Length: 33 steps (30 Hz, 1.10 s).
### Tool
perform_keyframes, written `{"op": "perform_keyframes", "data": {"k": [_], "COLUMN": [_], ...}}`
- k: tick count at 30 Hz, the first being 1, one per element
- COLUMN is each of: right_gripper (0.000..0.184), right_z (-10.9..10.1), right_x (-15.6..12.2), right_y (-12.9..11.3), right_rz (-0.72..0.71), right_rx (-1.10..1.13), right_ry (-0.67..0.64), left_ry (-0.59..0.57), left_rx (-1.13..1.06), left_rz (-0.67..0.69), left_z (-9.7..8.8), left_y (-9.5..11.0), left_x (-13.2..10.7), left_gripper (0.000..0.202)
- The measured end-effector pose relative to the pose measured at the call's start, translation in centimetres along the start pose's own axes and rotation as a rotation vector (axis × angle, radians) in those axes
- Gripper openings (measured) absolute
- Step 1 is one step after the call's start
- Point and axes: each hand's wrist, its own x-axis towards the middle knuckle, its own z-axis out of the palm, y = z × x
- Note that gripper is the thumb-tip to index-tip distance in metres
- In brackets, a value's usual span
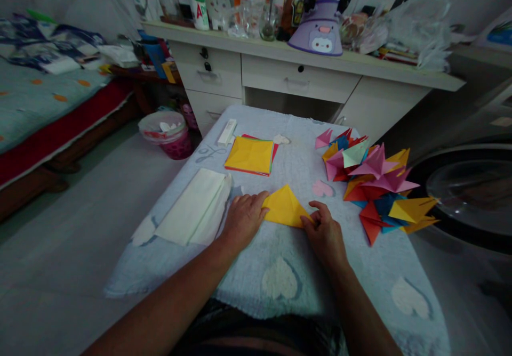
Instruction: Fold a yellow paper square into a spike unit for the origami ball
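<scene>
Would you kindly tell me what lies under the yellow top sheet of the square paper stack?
Beneath the yellow top sheet, edges of red and green paper peek out. The covered sheets' faces and number cannot be seen, nor can the tablecloth directly below.

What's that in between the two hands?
In the head view, a folded yellow paper lies between the left hand and the right hand, with fingers of both touching it.

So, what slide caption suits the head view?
Left hand and right hand touching folded yellow paper, colourful paper pile nearby.
</scene>
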Motion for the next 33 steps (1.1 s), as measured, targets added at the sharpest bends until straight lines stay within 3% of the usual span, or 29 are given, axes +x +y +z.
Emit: {"op": "perform_keyframes", "data": {"k": [4, 8, 10, 14, 21, 33], "right_gripper": [0.039, 0.039, 0.039, 0.039, 0.039, 0.039], "right_z": [0.1, 0.1, 0.1, 0.2, 0.3, 0.4], "right_x": [0.0, 0.0, 0.0, 0.0, 0.0, -0.1], "right_y": [0.1, 0.0, -0.1, 0.1, 0.1, 0.3], "right_rz": [-0.01, -0.009, -0.004, -0.033, -0.05, -0.057], "right_rx": [-0.037, -0.052, -0.052, -0.043, -0.047, -0.037], "right_ry": [-0.005, -0.013, -0.02, -0.018, -0.005, 0.006], "left_ry": [0.018, 0.14, 0.179, 0.062, -0.135, -0.186], "left_rx": [-0.019, 0.031, 0.038, -0.042, -0.107, -0.12], "left_rz": [0.004, 0.049, 0.162, 0.477, 0.401, 0.372], "left_z": [-0.2, -0.7, -0.5, 0.6, 1.6, 1.4], "left_y": [-0.2, 0.1, 0.6, 1.9, 2.4, 2.3], "left_x": [0.0, -0.5, -1.0, -1.9, -2.3, -2.1], "left_gripper": [0.034, 0.025, 0.022, 0.028, 0.061, 0.06]}}
